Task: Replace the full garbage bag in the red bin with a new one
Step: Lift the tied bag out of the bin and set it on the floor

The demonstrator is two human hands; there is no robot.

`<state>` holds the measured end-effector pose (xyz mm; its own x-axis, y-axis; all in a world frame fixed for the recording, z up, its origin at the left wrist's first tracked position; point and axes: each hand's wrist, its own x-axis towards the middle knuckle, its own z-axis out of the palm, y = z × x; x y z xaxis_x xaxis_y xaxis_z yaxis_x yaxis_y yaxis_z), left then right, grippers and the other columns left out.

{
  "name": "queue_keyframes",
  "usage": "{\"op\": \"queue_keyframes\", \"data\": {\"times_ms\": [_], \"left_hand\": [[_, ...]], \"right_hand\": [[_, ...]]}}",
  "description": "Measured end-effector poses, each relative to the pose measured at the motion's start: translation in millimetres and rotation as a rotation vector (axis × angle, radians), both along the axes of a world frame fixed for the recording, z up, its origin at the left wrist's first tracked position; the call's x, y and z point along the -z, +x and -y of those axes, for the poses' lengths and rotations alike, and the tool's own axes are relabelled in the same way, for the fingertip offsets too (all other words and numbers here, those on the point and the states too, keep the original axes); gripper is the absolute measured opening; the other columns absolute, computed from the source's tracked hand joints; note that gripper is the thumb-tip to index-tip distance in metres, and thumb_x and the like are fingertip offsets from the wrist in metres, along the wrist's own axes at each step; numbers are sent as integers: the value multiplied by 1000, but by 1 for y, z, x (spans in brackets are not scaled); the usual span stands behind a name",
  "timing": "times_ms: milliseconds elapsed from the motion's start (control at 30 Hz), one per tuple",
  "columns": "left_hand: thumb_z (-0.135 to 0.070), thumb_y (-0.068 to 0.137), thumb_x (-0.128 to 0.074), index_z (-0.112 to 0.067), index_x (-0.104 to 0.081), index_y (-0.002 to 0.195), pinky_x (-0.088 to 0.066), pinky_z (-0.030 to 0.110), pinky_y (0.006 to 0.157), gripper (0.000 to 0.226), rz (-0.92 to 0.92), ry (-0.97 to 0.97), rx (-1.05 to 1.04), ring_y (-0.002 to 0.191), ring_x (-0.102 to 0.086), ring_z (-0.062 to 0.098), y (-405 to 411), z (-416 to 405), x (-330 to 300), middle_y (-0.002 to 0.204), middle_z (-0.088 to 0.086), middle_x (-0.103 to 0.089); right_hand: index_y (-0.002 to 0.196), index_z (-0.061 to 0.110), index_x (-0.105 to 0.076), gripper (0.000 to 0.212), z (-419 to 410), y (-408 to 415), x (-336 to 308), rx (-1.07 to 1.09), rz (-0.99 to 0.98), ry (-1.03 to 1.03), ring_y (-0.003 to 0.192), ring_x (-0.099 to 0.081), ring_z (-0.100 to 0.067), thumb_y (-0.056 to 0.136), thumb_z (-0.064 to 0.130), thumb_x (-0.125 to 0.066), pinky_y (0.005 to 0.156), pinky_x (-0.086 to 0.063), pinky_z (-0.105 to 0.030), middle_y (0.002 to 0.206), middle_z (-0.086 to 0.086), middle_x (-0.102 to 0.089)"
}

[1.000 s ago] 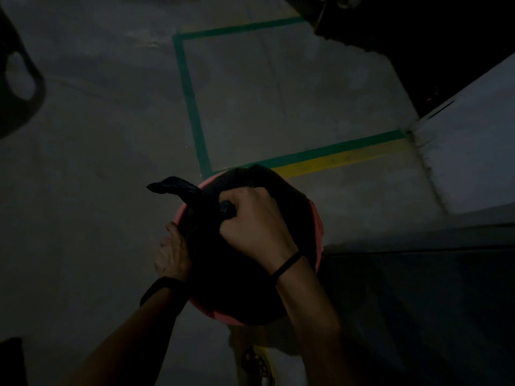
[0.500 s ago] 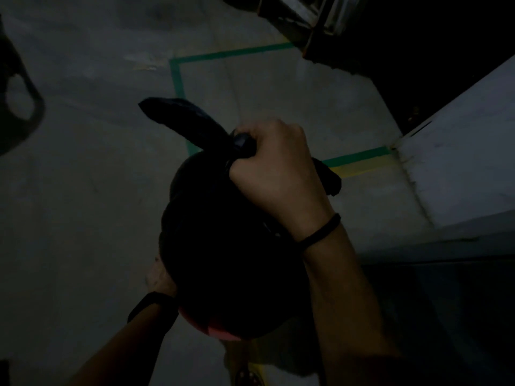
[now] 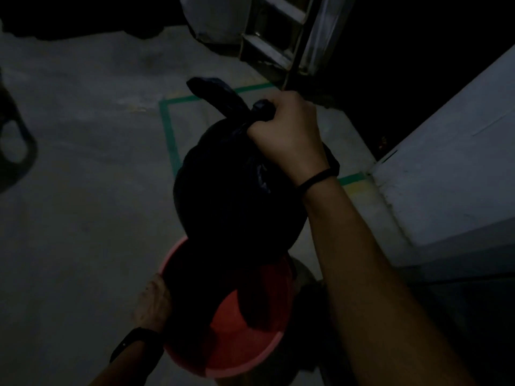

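From the head camera, the only view, the scene is dim. The right hand is raised in front of the person, its fingers curled tight into a fist around the knotted neck of the full black garbage bag. A loose tail of the knot sticks up and to the left of the fist. The bag hangs straight down from that grip, so its long axis runs roughly vertical, from the fist at the top to the red bin below.

The bag's bulging body is above the bin's rim. Its lower part looks to be trailing into the bin's mouth, though the darkness makes the exact bottom edge hard to tell. Bare red interior shows on the right side of the bin.

The left hand is low, against the bin's left rim. It appears to steady the bin, but whether its fingers are wrapped over the rim or merely pressed against it cannot be told, as the bag and shadow hide them.

The bin stands on a grey concrete floor marked with green tape.

The move ahead turns on vertical clearance: the right hand, directly above the bag, would need to lift higher until the bag's base clears the rim.
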<state>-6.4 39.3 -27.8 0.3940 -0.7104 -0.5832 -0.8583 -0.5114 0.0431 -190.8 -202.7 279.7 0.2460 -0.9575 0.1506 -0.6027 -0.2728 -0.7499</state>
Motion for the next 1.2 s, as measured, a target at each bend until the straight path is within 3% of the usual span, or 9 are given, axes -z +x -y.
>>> {"op": "queue_keyframes", "data": {"times_ms": [133,233,367,433,533,633,833,1000,1200], "left_hand": [[-21,92,-49,1,-24,149,-53,43,84,65,10,-78,59,110,-58,33,-18,17,-28,139,17,-46],[-28,98,-33,-10,-8,153,-45,37,95,63,135,-28,162,126,-46,24,-25,35,-41,152,8,-28],[-29,98,-32,-11,-6,155,-35,40,106,65,91,-7,222,142,-28,26,-28,58,-39,161,8,-14],[-28,95,-38,-5,-18,153,-38,44,104,66,99,-68,255,141,-33,31,-31,68,-37,158,14,-24],[-34,67,-40,6,-55,126,-59,54,69,73,2,-84,312,101,-67,43,-29,78,-22,121,27,-64],[-38,57,-46,3,-61,118,-59,50,61,75,-33,-66,350,94,-70,41,-31,75,11,115,24,-67],[-38,65,-39,-6,-50,124,-58,48,61,68,-84,-92,391,99,-70,35,-51,69,18,118,19,-68],[-34,66,-39,-6,-53,124,-58,49,62,66,-97,-63,400,101,-69,34,-62,60,23,120,17,-67],[-53,70,-40,-2,-64,122,-55,53,79,77,-75,-134,411,114,-63,37,-80,75,6,127,19,-63]], "right_hand": [[46,21,-25,30,26,-8,-2,23,-40,19,52,-53,-26,64,13,-48,47,-33,-29,50,-1,-44],[47,22,-31,35,52,-22,-1,103,-99,56,62,-57,-33,72,12,-54,47,-34,-28,55,-4,-47],[52,18,-41,32,90,-46,14,211,-232,116,70,-59,-31,78,12,-59,58,-44,-30,69,-9,-56],[60,12,-48,25,107,-60,30,265,-290,187,70,-58,-30,81,11,-60,63,-44,-28,75,-10,-57],[74,8,-54,13,120,-83,59,311,-380,282,75,-60,-29,83,13,-62,67,-44,-28,84,-13,-59],[84,4,-60,6,122,-103,90,337,-495,340,87,-64,-34,84,11,-61,73,-49,-32,92,-16,-60],[114,1,-62,24,100,-138,151,397,-657,445,100,-63,-34,97,7,-47,84,-51,-39,116,-17,-62],[115,5,-63,25,69,-164,200,393,-780,555,108,-60,-33,98,12,-47,91,-49,-42,118,-16,-62],[146,15,-27,75,34,-174,234,242,-885,635,142,-20,-37,84,43,-58,113,-21,-57,152,-10,-24]]}}
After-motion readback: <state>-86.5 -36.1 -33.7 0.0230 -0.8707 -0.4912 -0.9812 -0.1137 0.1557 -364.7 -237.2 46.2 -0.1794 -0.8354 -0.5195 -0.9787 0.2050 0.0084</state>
